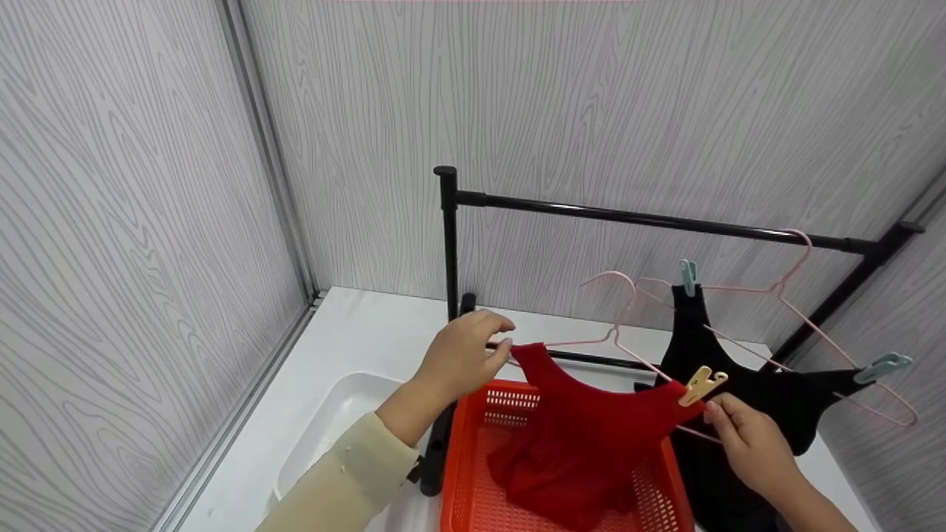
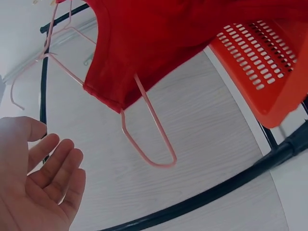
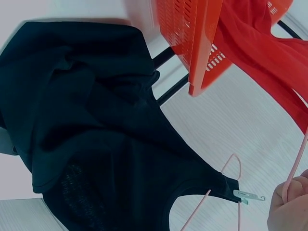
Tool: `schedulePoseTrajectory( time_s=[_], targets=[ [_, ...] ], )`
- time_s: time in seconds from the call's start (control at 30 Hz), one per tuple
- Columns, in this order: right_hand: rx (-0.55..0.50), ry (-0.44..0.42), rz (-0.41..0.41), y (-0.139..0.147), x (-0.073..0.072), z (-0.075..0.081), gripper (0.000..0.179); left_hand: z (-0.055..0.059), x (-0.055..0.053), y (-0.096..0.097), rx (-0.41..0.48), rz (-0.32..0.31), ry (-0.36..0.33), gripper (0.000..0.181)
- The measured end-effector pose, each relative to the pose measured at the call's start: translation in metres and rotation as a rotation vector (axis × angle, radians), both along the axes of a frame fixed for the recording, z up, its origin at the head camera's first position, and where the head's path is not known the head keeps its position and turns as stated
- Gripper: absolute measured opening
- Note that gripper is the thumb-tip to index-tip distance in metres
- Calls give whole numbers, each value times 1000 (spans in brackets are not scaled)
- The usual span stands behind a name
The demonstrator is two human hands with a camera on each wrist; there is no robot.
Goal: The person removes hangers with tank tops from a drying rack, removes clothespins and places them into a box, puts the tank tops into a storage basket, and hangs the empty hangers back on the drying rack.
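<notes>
A red sleeveless top hangs from a pink wire hanger, low over the red basket. One of its straps is fastened to the hanger by a yellow clothespin. My right hand pinches the hanger's end beside that clothespin; in the right wrist view, fingers curl around the pink wire. Near the other strap, my left hand has loosely bent fingers. The left wrist view shows that hand apart from the strap, holding nothing, and no clothespin shows on this strap.
A black rack's rail runs across the back. From it hangs a black top on another pink hanger, clipped by green clothespins. The red basket stands below the red top. A white tray lies at left.
</notes>
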State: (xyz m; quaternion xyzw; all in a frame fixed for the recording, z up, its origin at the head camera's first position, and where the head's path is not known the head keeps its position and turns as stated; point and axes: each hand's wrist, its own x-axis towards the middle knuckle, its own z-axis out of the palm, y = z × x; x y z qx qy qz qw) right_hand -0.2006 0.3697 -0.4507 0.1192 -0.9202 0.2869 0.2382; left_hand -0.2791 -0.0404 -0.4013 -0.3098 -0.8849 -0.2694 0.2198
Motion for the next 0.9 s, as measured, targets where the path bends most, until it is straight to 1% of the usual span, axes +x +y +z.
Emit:
schedulePoseTrajectory(
  time_s=[0.2,0.37,0.53,0.63,0.73,0.9],
  targets=[
    [9,-1,3,-2,-1,0,23,4,3,14,4,-38,20,21],
    [9,-13,0,-3,-1,1,22,6,5,28,11,-64,73,20],
    [15,-33,-12,-4,-1,0,22,11,9,45,-10,-84,110,21],
    [22,-41,-17,-5,-1,0,22,13,12,55,-23,-96,117,22],
    [29,-41,-12,-7,-1,-1,21,14,15,65,-31,-111,130,23],
    [24,-49,-12,-8,-1,-3,21,12,19,82,-34,-136,143,24]
  ],
)
